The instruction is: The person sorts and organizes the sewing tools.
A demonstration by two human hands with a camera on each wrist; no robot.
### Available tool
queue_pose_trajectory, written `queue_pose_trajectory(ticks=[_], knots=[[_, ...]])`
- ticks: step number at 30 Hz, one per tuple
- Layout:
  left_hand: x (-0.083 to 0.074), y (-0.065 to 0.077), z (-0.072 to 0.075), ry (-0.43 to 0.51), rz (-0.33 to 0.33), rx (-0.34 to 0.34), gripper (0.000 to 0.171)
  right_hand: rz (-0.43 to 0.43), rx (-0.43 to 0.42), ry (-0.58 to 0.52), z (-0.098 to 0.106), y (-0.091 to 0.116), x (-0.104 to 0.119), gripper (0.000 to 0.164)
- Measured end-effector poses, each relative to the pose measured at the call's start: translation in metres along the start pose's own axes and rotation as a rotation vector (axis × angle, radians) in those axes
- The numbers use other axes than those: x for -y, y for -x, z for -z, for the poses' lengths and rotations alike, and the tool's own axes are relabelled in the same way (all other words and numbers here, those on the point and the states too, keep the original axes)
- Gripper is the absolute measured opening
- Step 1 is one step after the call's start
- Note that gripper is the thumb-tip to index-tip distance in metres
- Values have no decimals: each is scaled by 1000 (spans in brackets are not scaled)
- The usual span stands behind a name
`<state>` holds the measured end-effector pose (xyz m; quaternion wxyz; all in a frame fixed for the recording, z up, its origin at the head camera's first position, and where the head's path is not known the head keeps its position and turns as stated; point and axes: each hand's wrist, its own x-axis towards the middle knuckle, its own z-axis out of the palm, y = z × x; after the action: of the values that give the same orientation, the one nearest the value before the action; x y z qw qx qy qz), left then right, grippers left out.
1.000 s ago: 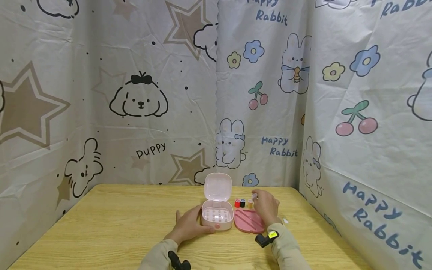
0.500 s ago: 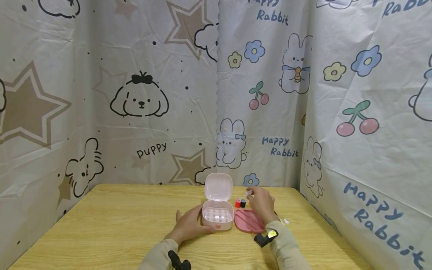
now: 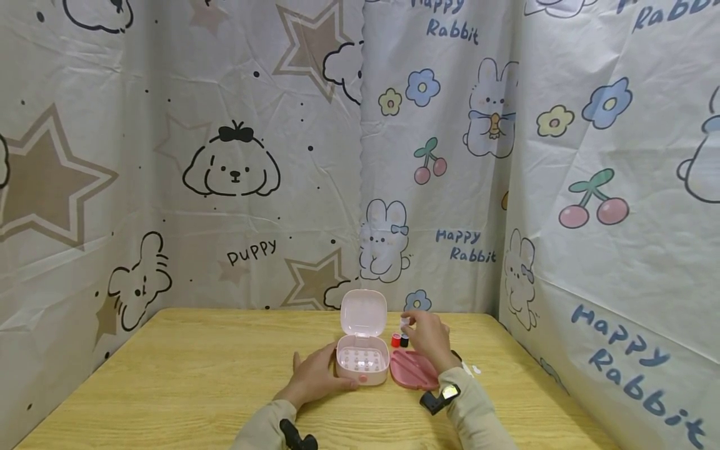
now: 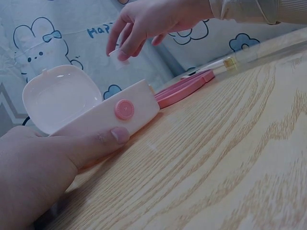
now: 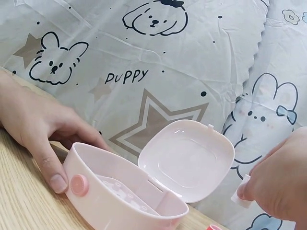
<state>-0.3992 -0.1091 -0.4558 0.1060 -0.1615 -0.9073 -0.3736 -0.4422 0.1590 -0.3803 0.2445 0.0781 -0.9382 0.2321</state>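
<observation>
An open pale pink box point(image 3: 378, 378) stands on the table, its hinged lid point(image 3: 364, 311) raised and a dotted insert point(image 5: 125, 194) inside. My left hand point(image 3: 316, 376) grips its left side, thumb on the front near the round pink button point(image 4: 124, 109). Between thumb and fingers, my right hand point(image 3: 430, 340) pinches a small white spool point(image 5: 241, 192), held in the air to the right of the lid. Beneath that hand stand a red thread spool point(image 3: 396, 340) and a black thread spool point(image 3: 404, 340), side by side. The right hand hides what lies behind it.
A darker pink tray point(image 3: 409, 369) with slots lies right of the box, partly under the right forearm. A small white piece point(image 3: 475, 369) is farther right on the wooden table point(image 3: 197, 381). Printed curtains point(image 3: 236, 219) close off the back and sides.
My right hand has moved left with the white spool, from over the yellow spool to above the red and black ones. The yellow spool is now out of sight. The left hand stays put.
</observation>
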Motion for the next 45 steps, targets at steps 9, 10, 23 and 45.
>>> queue_pose_trajectory(ticks=[9, 10, 23, 45], knots=[[2, -1, 0, 10, 4, -1, 109, 37, 21, -22, 0, 1, 7, 24], [2, -1, -1, 10, 4, -1, 109, 42, 23, -23, 0, 1, 8, 23], [3, -1, 0, 6, -17, -10, 107, 119, 57, -47, -9, 4, 18, 24], [-1, 3, 3, -7, -37, -12, 104, 176, 103, -27, -38, 14, 24, 20]])
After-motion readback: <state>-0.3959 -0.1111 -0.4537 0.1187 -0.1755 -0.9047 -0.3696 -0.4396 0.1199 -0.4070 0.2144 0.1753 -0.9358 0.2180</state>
